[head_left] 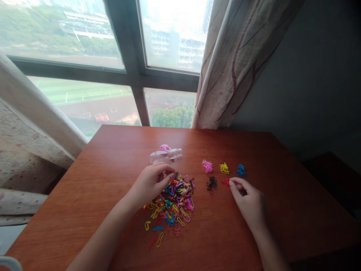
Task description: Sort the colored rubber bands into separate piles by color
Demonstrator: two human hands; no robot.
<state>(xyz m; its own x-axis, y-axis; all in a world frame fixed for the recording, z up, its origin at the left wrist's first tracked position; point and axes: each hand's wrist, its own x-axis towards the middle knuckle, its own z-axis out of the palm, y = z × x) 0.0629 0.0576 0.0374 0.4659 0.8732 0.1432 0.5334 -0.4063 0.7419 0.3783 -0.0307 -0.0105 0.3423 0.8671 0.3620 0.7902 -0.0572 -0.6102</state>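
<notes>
On a reddish-brown wooden bench (220, 229) beneath a window, the left hand (150, 184) curls over a mixed-colour pile of small elastic bands (172, 203), thumb and fingers narrowed; whether they hold a band, I cannot tell. Behind the pile lies a clear plastic packet (166, 156) with a pink part on top. Rightward come pink bands (208, 166), black bands (211, 182) nearer the viewer, then yellow bands (224, 168), with red bands (225, 182) nearer, then blue bands (240, 170). The right hand (249, 199) pinches the red bands at their edge. For such tangled loops, a light pinch seems best, wrist raised so neighbouring clusters stay apart.
</notes>
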